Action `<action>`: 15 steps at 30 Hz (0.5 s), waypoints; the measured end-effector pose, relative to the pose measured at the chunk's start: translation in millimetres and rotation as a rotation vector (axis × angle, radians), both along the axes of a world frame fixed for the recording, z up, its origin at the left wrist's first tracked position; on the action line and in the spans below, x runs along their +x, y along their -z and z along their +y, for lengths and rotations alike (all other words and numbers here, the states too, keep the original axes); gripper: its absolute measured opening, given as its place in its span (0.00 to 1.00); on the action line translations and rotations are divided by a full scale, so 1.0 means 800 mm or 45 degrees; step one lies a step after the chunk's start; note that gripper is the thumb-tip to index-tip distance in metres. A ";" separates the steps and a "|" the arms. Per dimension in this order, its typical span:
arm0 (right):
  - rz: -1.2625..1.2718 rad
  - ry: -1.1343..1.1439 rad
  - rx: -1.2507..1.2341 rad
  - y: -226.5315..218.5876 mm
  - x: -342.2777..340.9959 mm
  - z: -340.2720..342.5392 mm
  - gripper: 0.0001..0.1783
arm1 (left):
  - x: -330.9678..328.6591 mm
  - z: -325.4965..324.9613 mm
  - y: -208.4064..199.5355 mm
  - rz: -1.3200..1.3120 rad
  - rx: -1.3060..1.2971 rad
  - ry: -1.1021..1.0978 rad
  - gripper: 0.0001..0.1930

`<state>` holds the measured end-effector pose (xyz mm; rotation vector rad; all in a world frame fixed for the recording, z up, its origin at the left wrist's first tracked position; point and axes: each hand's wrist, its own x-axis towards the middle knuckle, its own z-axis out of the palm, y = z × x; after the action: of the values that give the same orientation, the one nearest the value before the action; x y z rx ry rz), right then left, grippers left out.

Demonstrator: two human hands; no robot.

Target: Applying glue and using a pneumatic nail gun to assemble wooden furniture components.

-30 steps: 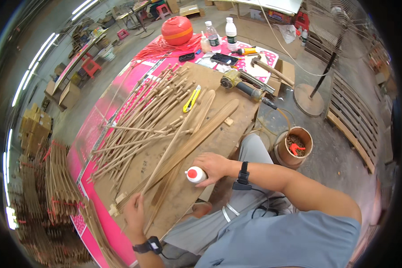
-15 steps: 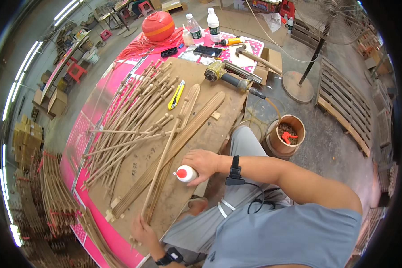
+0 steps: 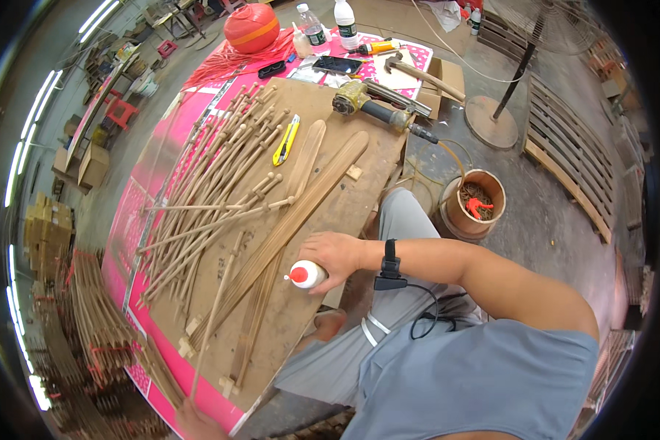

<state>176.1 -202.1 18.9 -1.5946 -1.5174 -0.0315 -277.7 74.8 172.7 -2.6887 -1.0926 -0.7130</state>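
My right hand [image 3: 331,257] is wrapped round a white squeeze bottle with a red cap [image 3: 306,276], held near the board's right edge. Down at the lower left, my left hand [image 3: 198,422] grips the near end of a thin wooden rod [image 3: 214,315], which slants up across the board. Its far end has a small knob. Flat wooden slats with rounded tips [image 3: 293,220] lie beside the rod on the brown board [image 3: 330,198]. A pile of knobbed wooden rods [image 3: 205,176] covers the board's left half.
A yellow utility knife [image 3: 286,141], an air tool [image 3: 374,110], and a hammer [image 3: 425,75] lie at the back. Bottles [image 3: 346,26], a phone [image 3: 337,65] and a red twine ball [image 3: 251,29] stand beyond. A wooden bucket [image 3: 468,220] sits to the right.
My left hand has moved down and left, drawing the rod toward me and away from the slats. My right hand keeps the bottle in nearly the same place.
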 end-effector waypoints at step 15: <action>0.011 0.019 -0.070 -0.005 -0.005 0.000 0.30 | 0.320 0.068 -0.128 0.258 0.445 0.361 0.08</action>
<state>172.4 -202.4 23.0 -1.6472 -1.5116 0.0090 -21.6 129.4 275.0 -2.5596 -0.4908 -0.5892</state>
